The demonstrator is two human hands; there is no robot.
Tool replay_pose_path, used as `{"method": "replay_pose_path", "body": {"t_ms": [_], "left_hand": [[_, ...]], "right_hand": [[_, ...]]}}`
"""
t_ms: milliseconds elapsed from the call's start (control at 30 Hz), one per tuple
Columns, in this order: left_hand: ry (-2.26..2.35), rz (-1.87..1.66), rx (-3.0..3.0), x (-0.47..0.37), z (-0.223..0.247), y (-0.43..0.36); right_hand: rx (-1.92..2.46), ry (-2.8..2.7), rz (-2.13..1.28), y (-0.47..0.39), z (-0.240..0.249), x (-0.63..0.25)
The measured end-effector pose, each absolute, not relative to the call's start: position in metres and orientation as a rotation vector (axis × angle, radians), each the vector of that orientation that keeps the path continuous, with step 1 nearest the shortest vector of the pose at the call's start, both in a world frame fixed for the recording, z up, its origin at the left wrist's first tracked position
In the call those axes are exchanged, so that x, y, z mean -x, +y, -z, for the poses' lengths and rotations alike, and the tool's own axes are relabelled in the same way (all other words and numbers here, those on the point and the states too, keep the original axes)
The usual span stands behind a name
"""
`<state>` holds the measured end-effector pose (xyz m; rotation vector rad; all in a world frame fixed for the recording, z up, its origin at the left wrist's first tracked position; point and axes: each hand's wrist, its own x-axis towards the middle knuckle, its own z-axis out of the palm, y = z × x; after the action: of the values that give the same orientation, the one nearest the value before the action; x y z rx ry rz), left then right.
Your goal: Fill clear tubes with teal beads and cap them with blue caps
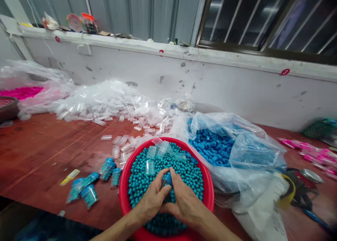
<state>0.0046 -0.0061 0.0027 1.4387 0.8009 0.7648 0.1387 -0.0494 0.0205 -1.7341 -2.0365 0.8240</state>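
Note:
Both hands meet over a red basin (pixel 209 184) full of teal beads (pixel 142 184). Between my left hand (pixel 152 198) and my right hand (pixel 185 200) is a small clear bottle with a blue cap (pixel 167 178). The fingers of both hands close around it and cover most of it. A few clear empty bottles (pixel 150 167) lie on the beads, near the blue caps (pixel 194 160) at the basin's far right. Left of the basin, several capped bottles filled with beads (pixel 89 196) rest on the table.
Clear empty bottles (pixel 106 137) spill from a heap along the wall. A plastic bag (pixel 252 149) of blue caps stands right of the basin. Pink pieces (pixel 313 151) lie far right, near a yellow tape roll (pixel 288 191). The red tabletop (pixel 34 153) has its front edge at lower left.

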Motion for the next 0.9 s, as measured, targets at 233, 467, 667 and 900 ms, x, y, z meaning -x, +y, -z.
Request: {"method": "replay_pose_path", "body": {"t_ms": [233, 467, 667, 900], "left_hand": [[0.832, -0.766, -1.424, -0.007, -0.011, -0.009], [0.944, -0.771, -1.557, -0.008, -0.007, -0.008], [1.146, -0.730, -1.737, 0.037, -0.023, -0.001], [1.754, -0.776, -1.857, 0.161, -0.013, 0.033]], "right_hand": [[1.767, -2.132, -0.340, -0.051, -0.011, -0.124], [1.769, -2.083, -0.541, -0.048, -0.011, -0.119], [1.489, -2.085, -0.841, -0.034, -0.013, -0.138], [1.496, -2.318, -0.482, 0.017, -0.023, -0.117]]}}
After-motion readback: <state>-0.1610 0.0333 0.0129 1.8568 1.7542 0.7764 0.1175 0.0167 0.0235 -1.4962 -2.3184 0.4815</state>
